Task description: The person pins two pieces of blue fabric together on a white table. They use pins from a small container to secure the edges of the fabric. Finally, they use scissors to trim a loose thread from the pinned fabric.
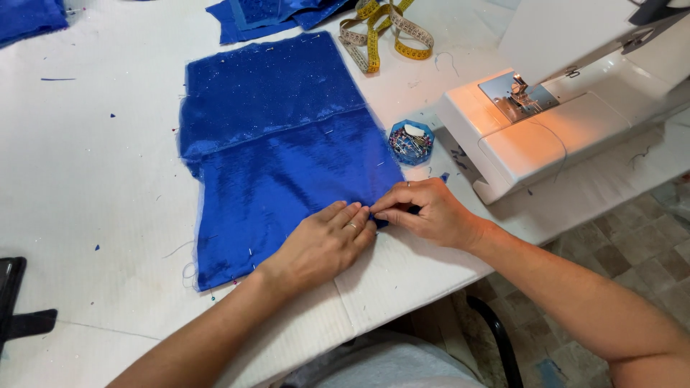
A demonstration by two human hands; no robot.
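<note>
A shiny blue fabric piece [280, 151] lies flat on the white table [86, 179], with several pins stuck along its edges. My left hand [323, 241] presses flat on the fabric's near right corner, fingers together. My right hand [424, 212] pinches that same corner edge between thumb and fingers, touching the left fingertips. Whether a pin is in the pinch is hidden.
A small blue box of pins [411, 141] sits right of the fabric. A white sewing machine [553, 115] stands at the right. A yellow tape measure [384, 29] and more blue fabric [266, 14] lie at the back. A black object [14, 302] is at the left edge.
</note>
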